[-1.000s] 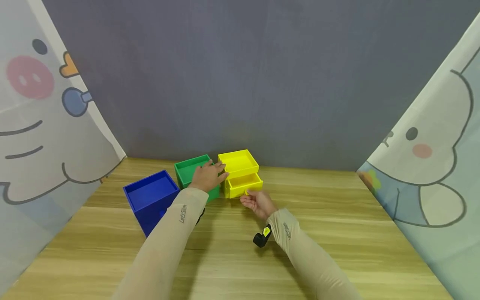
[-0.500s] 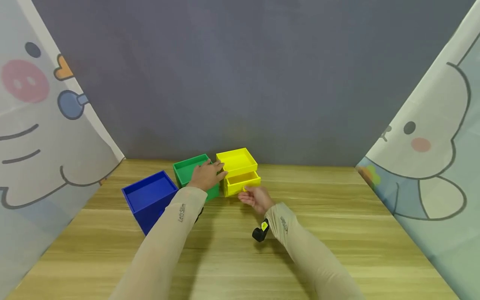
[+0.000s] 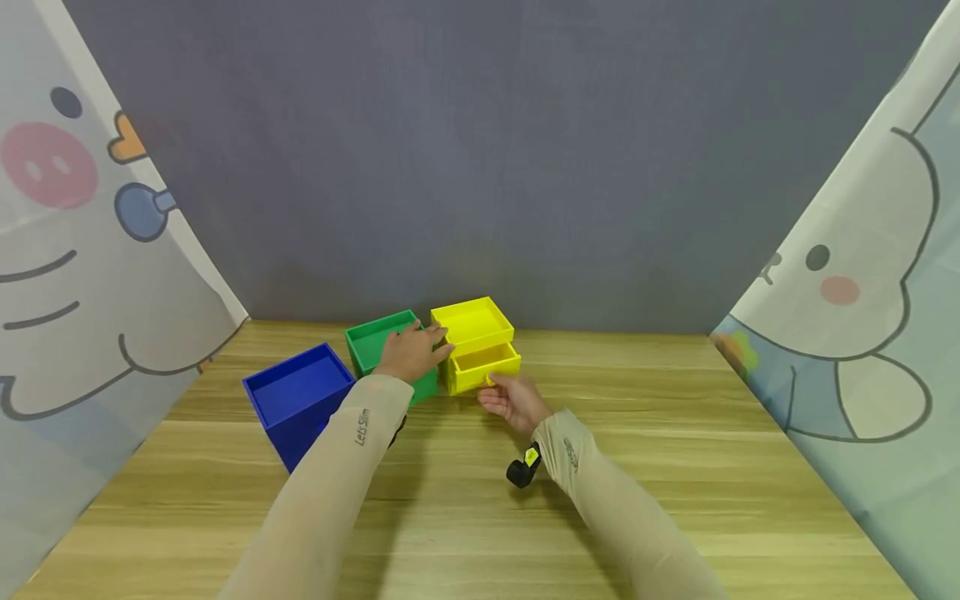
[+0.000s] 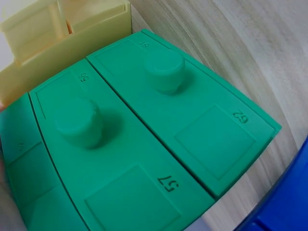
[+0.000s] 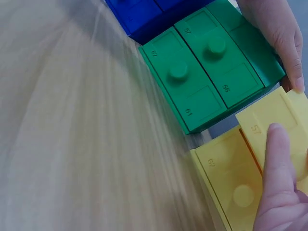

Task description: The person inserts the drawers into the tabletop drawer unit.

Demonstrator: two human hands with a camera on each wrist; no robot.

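Observation:
A yellow drawer box (image 3: 472,320) with a tray-like top stands against the back, its upper drawer (image 3: 487,364) partly pulled out. At that drawer's front, my right hand (image 3: 516,402) pinches the knob, thumb on top and the other fingers bent below; the right wrist view shows the thumb (image 5: 279,154) along the drawer front, the knob being hidden. My left hand (image 3: 412,352) lies over the green drawer box (image 3: 375,340), fingers spread and reaching the yellow box's left side. Both green drawer fronts (image 4: 130,139), with round knobs, are pushed in.
A blue drawer box (image 3: 300,387) stands at the left, angled beside the green one. Behind the boxes rises a grey cloth wall (image 3: 480,167). Printed cloth panels (image 3: 847,333) flank the wooden table (image 3: 637,450). A black wrist camera (image 3: 522,468) hangs under the right wrist.
The head view has shifted slightly. Both hands keep their places at the boxes, and the yellow drawer stays partly out.

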